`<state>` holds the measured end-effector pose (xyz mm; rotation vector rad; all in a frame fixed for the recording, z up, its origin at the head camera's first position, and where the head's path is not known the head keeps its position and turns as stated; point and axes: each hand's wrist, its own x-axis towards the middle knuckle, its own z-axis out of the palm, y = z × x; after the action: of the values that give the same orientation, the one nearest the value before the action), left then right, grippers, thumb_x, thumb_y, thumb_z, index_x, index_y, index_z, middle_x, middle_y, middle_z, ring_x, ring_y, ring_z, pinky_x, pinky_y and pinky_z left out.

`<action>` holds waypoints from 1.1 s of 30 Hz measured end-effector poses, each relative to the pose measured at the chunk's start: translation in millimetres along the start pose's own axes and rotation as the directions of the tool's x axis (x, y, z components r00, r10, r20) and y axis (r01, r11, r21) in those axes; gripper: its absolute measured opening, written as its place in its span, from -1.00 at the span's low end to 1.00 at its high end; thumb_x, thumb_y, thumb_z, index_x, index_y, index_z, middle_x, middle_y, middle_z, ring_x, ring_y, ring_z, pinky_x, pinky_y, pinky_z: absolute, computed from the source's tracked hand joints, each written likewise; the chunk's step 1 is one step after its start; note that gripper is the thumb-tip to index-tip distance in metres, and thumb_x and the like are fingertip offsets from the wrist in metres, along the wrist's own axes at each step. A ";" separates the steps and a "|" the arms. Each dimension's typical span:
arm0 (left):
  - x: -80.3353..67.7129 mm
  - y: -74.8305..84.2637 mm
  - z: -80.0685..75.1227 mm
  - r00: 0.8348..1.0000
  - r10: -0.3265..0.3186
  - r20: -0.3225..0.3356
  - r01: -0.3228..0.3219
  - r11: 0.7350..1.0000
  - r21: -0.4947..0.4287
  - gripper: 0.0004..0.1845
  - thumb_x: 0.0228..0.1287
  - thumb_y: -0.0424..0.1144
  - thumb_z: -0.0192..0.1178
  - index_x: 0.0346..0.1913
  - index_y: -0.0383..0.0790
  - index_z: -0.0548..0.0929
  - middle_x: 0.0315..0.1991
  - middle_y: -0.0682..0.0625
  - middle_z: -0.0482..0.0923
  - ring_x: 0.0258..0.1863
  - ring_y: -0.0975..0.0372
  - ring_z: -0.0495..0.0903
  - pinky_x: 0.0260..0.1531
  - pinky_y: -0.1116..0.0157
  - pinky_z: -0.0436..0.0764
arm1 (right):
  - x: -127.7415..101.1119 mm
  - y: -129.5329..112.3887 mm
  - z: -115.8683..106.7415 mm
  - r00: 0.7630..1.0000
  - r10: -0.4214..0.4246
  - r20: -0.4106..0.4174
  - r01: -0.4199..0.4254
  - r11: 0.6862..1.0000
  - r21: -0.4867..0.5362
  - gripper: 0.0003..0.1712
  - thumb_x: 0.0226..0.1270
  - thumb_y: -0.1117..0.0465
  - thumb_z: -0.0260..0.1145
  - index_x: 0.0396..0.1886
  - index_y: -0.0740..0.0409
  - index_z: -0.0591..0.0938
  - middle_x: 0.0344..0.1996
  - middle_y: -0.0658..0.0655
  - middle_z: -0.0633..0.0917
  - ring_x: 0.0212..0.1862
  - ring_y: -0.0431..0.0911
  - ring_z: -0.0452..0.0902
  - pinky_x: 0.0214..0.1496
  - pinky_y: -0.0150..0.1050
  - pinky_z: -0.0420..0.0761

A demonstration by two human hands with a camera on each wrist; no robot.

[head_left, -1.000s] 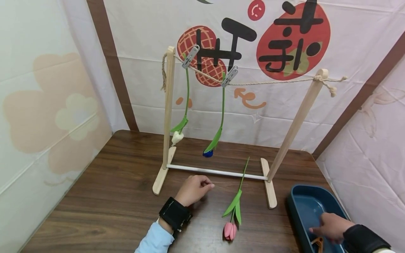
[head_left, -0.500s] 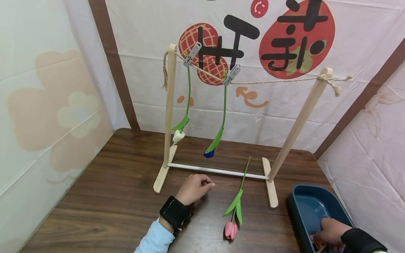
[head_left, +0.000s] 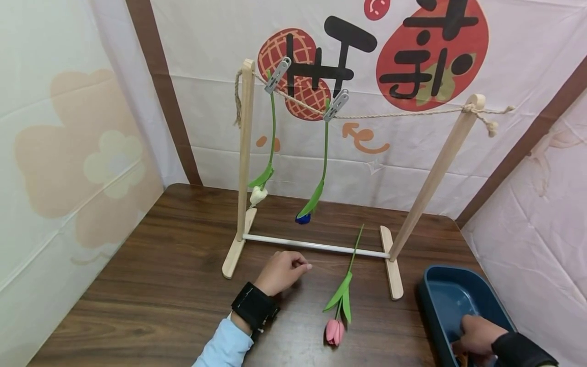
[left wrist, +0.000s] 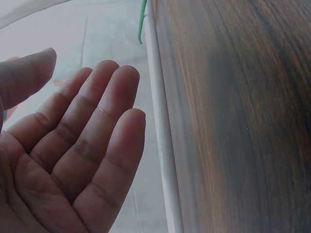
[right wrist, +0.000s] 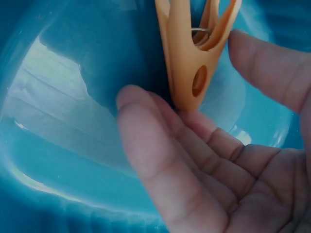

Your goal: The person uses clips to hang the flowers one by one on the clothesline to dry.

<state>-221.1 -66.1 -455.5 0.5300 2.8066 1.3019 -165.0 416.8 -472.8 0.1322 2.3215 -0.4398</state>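
Note:
My left hand [head_left: 281, 272] rests by the table's middle in the head view, holding nothing; in the left wrist view its fingers [left wrist: 121, 141] are loosely extended. At the right, my right hand [head_left: 479, 336] reaches into the blue bin [head_left: 426, 306]. The right wrist view shows an orange clothespin [right wrist: 187, 82] there, between the thumb and the spread fingers; the thumb tip is right at one arm and fingertips at its narrow end. A pink tulip [head_left: 335, 331] lies between the hands. From the rope [head_left: 390, 114] hang a white tulip [head_left: 258, 195] and a blue flower [head_left: 302, 218], stems up.
Two grey clothespins [head_left: 278, 75] clip the stems to the rope. The rope spans two wooden posts [head_left: 437, 178] on flat feet, joined low by a white rod [head_left: 316, 245]. A printed cloth [head_left: 215, 127] stands behind the wooden table [head_left: 151, 285].
My right hand has lowered over the orange clothespin in the bin, which is now mostly covered in the head view. The left hand has stayed in place. The head view has shifted slightly.

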 end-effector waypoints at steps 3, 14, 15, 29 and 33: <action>-0.3 0.3 -1.0 1.000 0.002 -0.001 -0.002 1.000 0.000 -0.81 0.33 -0.06 0.26 -0.33 -0.06 0.74 -0.53 0.25 0.54 -0.59 0.38 0.45 -0.48 0.34 0.47 | 19.1 21.1 2.9 0.999 -0.022 0.026 0.020 0.998 0.064 -0.76 0.13 0.19 0.45 -0.49 0.22 0.57 -0.63 0.13 0.63 -0.60 -0.10 0.59 -0.53 -0.27 0.57; -1.2 0.8 -3.3 1.000 -0.003 -0.005 0.003 1.000 -0.006 -0.82 0.34 -0.07 0.25 -0.31 -0.07 0.74 -0.52 0.24 0.55 -0.57 0.37 0.45 -0.48 0.33 0.47 | 57.3 57.4 7.9 0.995 -0.070 0.065 0.063 0.993 0.104 -0.90 0.13 0.35 0.38 -0.49 0.19 0.59 -0.60 0.16 0.65 -0.58 -0.06 0.58 -0.55 -0.23 0.57; -1.2 0.9 -3.4 1.000 -0.005 -0.004 0.005 1.000 -0.005 -0.82 0.34 -0.07 0.25 -0.31 -0.07 0.74 -0.52 0.24 0.54 -0.57 0.37 0.45 -0.48 0.33 0.47 | 59.2 58.7 7.8 0.995 -0.070 0.070 0.063 0.993 0.105 -0.90 0.13 0.36 0.37 -0.49 0.19 0.60 -0.60 0.16 0.65 -0.58 -0.06 0.58 -0.54 -0.23 0.57; -3.6 1.5 -5.0 1.000 -0.002 -0.008 0.002 1.000 0.002 -0.84 0.34 -0.08 0.25 -0.31 -0.06 0.74 -0.52 0.24 0.53 -0.58 0.36 0.43 -0.50 0.33 0.46 | -0.3 3.5 -17.8 0.984 -0.175 0.029 0.175 0.984 0.013 -0.91 0.13 0.35 0.36 -0.53 0.14 0.64 -0.61 0.06 0.64 -0.56 -0.10 0.59 -0.52 -0.23 0.60; -3.8 2.1 -6.3 1.000 0.005 -0.012 -0.005 1.000 -0.005 -0.84 0.34 -0.08 0.26 -0.31 -0.07 0.74 -0.52 0.24 0.53 -0.58 0.36 0.43 -0.51 0.33 0.45 | -29.4 -30.4 -32.4 0.991 -0.126 -0.051 0.128 0.991 0.038 -0.87 0.11 0.40 0.39 -0.55 0.19 0.60 -0.62 0.08 0.62 -0.58 -0.11 0.57 -0.50 -0.22 0.61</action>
<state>-217.8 -70.6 -450.3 0.5317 2.8121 1.3171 -172.7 400.8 -422.6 0.0147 2.3774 -0.5545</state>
